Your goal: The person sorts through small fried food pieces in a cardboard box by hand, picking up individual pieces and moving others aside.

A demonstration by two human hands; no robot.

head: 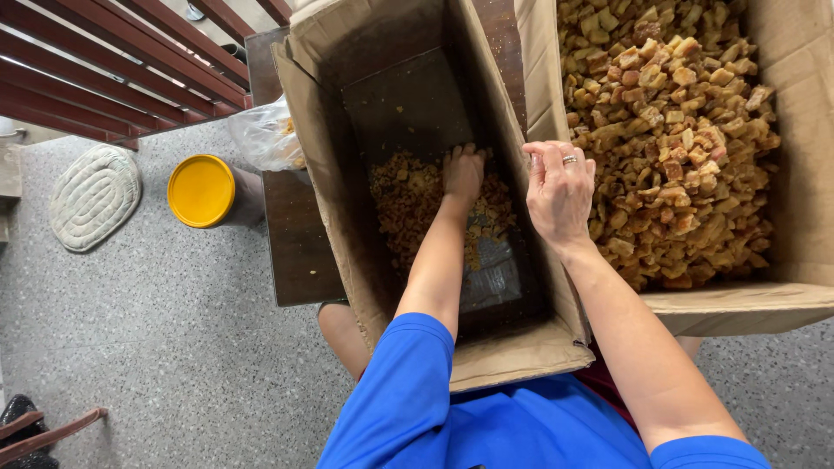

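Observation:
Two open cardboard boxes stand side by side in front of me. My left hand [462,172] reaches down into the deep left box [521,352], fingers curled into the small brown crumbly chunks [404,200] at its bottom. Whether it grips any I cannot tell. My right hand [560,191], wearing a ring, rests on the shared wall between the boxes, fingers hooked over the flap [539,78]. The right box [738,300] is filled high with larger golden-brown cubes [678,130]. A clear plastic liner [491,274] shows at the left box's bottom.
The boxes sit on a dark wooden table [300,243]. A yellow-lidded tub [201,190] and a clear plastic bag [265,135] lie to the left. A pale oval mat [94,196] lies on the speckled grey floor. Dark red railings [130,61] cross the upper left.

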